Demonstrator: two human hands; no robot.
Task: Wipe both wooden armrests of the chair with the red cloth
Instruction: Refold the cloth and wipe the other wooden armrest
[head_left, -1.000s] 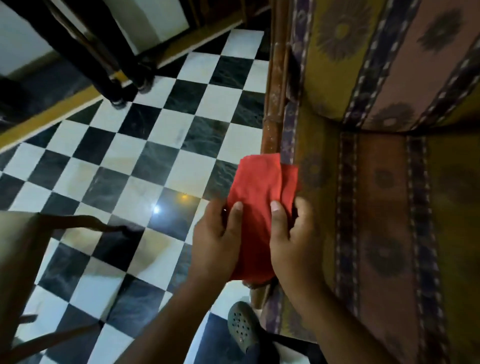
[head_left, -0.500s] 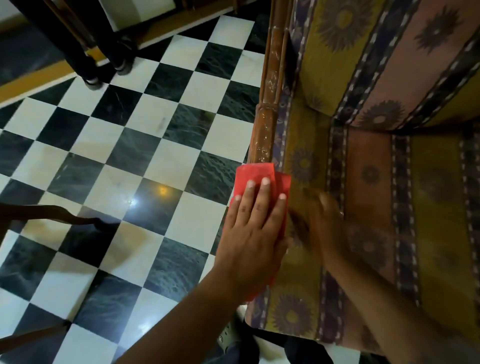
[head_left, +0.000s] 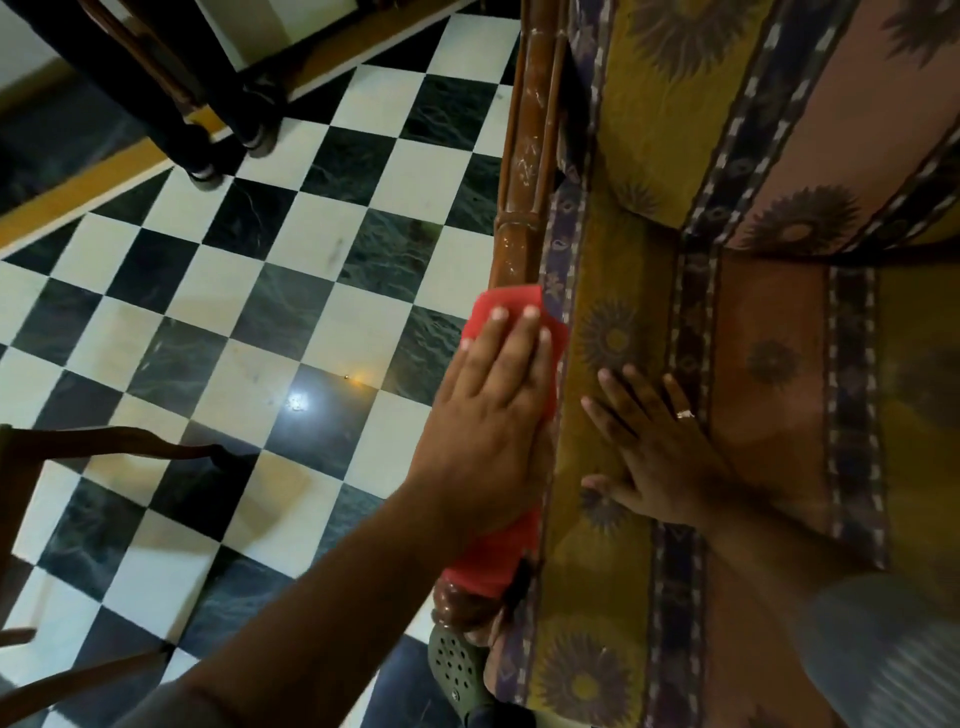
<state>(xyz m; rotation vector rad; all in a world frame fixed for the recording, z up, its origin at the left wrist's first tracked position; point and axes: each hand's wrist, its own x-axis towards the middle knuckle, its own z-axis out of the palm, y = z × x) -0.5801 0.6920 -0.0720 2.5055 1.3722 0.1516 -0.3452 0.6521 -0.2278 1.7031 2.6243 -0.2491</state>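
Pressing red cloth (head_left: 511, 317) beneath left fingers (head_left: 498, 332)

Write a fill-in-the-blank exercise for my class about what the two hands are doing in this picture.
1. The left hand presses a ____ cloth onto the wooden armrest.
2. The right hand lies flat on the chair's ____.
3. A ____ shows on one finger of the right hand.

Missing words: red; seat cushion; ring

a home living room: patterned upholstered armchair (head_left: 675, 364) on a checkered tile floor (head_left: 260, 291).
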